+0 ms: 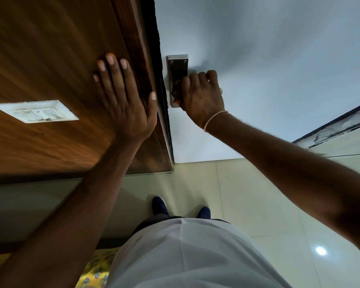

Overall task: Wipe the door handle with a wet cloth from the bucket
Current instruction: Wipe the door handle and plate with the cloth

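The right hand (202, 96) is closed in a fist around a dark, crumpled cloth (176, 90), of which only a small bunch shows at the thumb side, and presses it against the lower half of the rectangular brushed-steel handle plate (177, 67) mounted on the pale grey-white door (268, 59). The lever itself is hidden under the fist; whether it is gripped cannot be told. The plate's long axis runs from 12 o'clock to 6 o'clock, and its bare upper part with two screws lies at 11 o'clock from the knuckles, so the coming stroke probably travels along that axis. The left hand (125, 94) lies flat and spread, holding nothing, on the brown wood-grain panel (50, 59) at 9 o'clock from the plate. The right hand is the nearer. No bucket is visible.
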`<action>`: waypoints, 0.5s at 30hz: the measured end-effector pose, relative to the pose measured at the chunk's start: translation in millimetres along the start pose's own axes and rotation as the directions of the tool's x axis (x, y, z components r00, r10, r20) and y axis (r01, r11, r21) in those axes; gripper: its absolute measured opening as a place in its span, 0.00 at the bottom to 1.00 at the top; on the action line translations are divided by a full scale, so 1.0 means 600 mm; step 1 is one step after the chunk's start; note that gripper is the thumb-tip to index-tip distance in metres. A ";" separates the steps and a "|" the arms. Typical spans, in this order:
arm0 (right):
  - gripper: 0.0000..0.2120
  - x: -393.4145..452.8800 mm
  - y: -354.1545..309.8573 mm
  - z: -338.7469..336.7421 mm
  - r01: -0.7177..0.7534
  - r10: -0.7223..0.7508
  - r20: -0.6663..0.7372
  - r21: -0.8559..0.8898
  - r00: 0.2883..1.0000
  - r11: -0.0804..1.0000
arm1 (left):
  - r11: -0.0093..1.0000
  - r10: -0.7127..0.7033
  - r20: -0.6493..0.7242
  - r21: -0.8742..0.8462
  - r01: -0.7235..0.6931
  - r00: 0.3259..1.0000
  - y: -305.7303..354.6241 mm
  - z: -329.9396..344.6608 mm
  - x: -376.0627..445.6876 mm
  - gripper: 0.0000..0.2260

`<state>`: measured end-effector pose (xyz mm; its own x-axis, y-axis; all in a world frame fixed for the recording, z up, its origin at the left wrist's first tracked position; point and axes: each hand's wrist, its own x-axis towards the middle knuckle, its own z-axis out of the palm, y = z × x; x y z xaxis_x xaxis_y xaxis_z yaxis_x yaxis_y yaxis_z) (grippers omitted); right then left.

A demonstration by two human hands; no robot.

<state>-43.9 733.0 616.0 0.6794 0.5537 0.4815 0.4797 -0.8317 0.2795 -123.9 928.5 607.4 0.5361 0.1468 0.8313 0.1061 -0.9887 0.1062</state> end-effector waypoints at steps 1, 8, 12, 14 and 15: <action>0.22 0.002 -0.001 0.003 0.006 -0.006 0.005 -0.009 1.000 1.000 | 1.000 -0.002 0.004 0.002 0.002 1.000 0.002 0.000 0.000 0.35; 0.18 0.001 0.074 0.015 0.218 -0.218 -0.016 0.169 0.976 0.961 | 1.000 0.012 0.023 -0.001 -0.012 1.000 0.000 -0.007 0.001 0.36; 0.18 -0.018 0.121 0.021 0.174 -0.186 0.013 0.296 0.982 0.939 | 1.000 0.014 0.030 -0.014 -0.014 0.999 0.001 -0.011 0.001 0.35; 0.17 -0.035 0.146 0.026 0.114 -0.138 0.041 0.365 0.989 0.924 | 1.000 0.016 0.035 -0.013 -0.015 0.999 0.001 -0.011 0.001 0.35; 0.17 -0.045 0.157 0.031 0.064 -0.096 0.062 0.396 0.993 0.916 | 1.000 0.015 0.038 -0.013 -0.015 0.999 0.002 -0.012 0.002 0.35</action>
<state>-6.8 640.3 614.2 0.6630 0.6326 0.4002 0.7030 -0.7100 -0.0422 -129.0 927.6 612.2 0.5689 0.1330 0.8116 0.0874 -0.9910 0.1011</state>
